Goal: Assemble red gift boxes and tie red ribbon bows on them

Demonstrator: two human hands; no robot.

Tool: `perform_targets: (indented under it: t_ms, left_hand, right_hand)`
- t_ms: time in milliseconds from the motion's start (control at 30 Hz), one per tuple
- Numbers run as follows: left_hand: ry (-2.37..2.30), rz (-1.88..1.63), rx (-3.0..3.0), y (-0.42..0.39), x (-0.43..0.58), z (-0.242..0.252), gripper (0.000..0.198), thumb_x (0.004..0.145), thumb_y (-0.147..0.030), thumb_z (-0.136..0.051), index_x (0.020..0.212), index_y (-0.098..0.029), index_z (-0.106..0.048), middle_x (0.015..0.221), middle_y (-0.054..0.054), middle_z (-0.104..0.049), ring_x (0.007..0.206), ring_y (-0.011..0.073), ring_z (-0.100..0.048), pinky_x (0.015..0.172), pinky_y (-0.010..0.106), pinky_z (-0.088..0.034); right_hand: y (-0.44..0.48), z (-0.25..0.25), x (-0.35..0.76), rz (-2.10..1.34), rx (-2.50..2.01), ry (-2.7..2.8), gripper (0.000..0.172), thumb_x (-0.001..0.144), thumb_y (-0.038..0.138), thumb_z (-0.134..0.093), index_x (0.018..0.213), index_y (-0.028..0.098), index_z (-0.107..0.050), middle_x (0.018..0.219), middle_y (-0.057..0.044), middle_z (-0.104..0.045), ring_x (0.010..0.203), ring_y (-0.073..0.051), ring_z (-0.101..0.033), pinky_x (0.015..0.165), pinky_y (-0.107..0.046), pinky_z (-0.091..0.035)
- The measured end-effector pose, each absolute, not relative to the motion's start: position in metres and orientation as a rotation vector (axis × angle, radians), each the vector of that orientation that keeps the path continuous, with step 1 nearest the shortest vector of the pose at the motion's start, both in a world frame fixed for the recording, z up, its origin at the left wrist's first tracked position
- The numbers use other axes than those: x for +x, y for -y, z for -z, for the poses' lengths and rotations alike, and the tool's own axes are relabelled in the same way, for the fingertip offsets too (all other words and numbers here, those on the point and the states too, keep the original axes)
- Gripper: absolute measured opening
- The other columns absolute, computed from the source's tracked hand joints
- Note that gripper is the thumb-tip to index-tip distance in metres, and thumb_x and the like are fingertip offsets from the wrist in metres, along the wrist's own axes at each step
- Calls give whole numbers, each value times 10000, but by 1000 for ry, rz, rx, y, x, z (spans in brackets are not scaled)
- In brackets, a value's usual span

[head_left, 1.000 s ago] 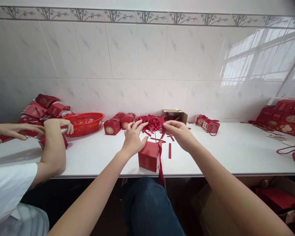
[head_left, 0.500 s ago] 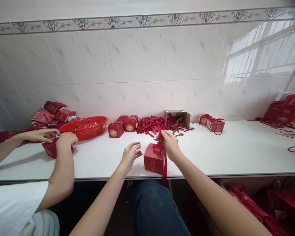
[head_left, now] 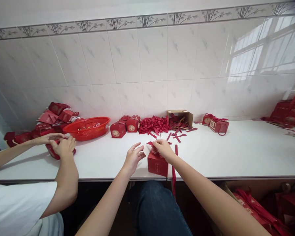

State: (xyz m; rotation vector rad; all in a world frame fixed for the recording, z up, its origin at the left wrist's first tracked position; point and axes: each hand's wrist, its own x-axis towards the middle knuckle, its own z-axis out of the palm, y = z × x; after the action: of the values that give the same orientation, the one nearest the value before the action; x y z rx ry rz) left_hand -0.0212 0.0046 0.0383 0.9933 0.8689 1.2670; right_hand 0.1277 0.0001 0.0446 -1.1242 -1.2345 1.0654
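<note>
A small red gift box (head_left: 158, 166) stands at the near edge of the white table (head_left: 236, 154), its top flaps open and showing a white inside. My left hand (head_left: 134, 158) is at the box's left flap, fingers bent around its edge. My right hand (head_left: 163, 149) pinches a red ribbon (head_left: 173, 170) at the top of the box; the ribbon hangs down past the table edge.
A heap of red ribbons (head_left: 154, 125) and a small cardboard box (head_left: 181, 116) lie by the tiled wall. Finished red boxes (head_left: 125, 126) stand beside a red basket (head_left: 87, 128). A person at left in a white shirt handles a red box (head_left: 54, 150). More red boxes sit far right (head_left: 286, 114).
My hands have come back from the ribbon heap toward the box. The right hand has brought a ribbon down onto the top. The left hand has closed in on the flap.
</note>
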Motion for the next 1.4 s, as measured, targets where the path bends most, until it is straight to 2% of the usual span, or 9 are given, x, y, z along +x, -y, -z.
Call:
perform_targets:
  t_ms: [200, 333, 433, 567, 700, 900, 1100, 1233, 1400]
  left_hand:
    - [-853, -1259, 1006, -5, -21, -35, 421, 711, -171, -676, 1097, -134, -512, 752, 57, -688, 651, 139, -655, 674, 258, -500]
    - [-827, -1164, 1037, -16, -22, -34, 255, 722, -312, -677, 889, -141, -586, 701, 44, -661, 620, 140, -637, 617, 250, -491]
    - [-833, -1057, 1064, -27, -22, -36, 312, 735, -448, -632, 693, -144, -573, 611, 30, -606, 542, 140, -598, 557, 261, -479]
    - [-821, -1005, 1175, -35, -19, -41, 247, 722, -398, -646, 711, -158, -587, 694, 33, -627, 630, 150, -613, 630, 270, -488]
    - [-942, -1010, 1321, -41, -27, -29, 179, 737, -330, -642, 705, -163, -585, 701, 23, -624, 651, 141, -604, 651, 258, -465]
    - [-1350, -1109, 1497, -49, -70, 9, 234, 822, -253, -607, 628, -143, -534, 663, -21, -566, 642, 116, -538, 670, 283, -445]
    - [-1335, -1303, 1551, -48, -63, -2, 151, 652, -225, -712, 638, -188, -567, 785, 34, -586, 921, 219, -536, 799, 284, -393]
    - [-1143, -1275, 1547, -45, -25, -19, 259, 751, -442, -587, 711, -187, -572, 771, 31, -602, 820, 200, -569, 719, 274, -415]
    - [-1075, -1172, 1498, -34, 7, -19, 360, 652, -511, -684, 690, -184, -537, 671, -14, -560, 667, 152, -531, 614, 244, -386]
  right_hand:
    - [-3, -41, 125, -999, -1198, 1311, 217, 734, 206, -553, 524, 161, -523, 496, -6, -575, 427, -94, -493, 441, -208, -385]
    - [-6, -40, 124, -978, -1210, 1341, 229, 722, 221, -566, 503, 172, -521, 439, 9, -536, 416, -100, -486, 436, -211, -367]
    - [-8, -38, 123, -966, -1205, 1346, 241, 720, 239, -567, 492, 177, -521, 440, 3, -540, 415, -107, -488, 440, -223, -367]
    - [-7, -38, 124, -934, -1172, 1328, 238, 704, 271, -580, 490, 171, -548, 454, -9, -555, 434, -124, -501, 465, -245, -380]
    - [6, -43, 131, -806, -1068, 1208, 174, 717, 338, -583, 684, 173, -624, 678, -32, -649, 657, -162, -587, 611, -265, -445]
    - [40, -31, 168, -648, -1034, 967, 321, 727, 436, -590, 952, 207, -571, 1071, -66, -600, 986, -200, -543, 758, -288, -444]
    - [49, 6, 202, -896, -1219, 946, 410, 665, 568, -642, 783, 180, -586, 864, -79, -622, 800, -203, -578, 668, -310, -448]
    - [52, 8, 199, -1085, -1265, 1024, 487, 718, 640, -563, 746, 155, -601, 794, -76, -637, 741, -188, -604, 684, -314, -444]
    - [55, -5, 185, -1199, -1198, 1163, 454, 683, 604, -639, 695, 155, -571, 717, -26, -619, 675, -148, -583, 657, -279, -432]
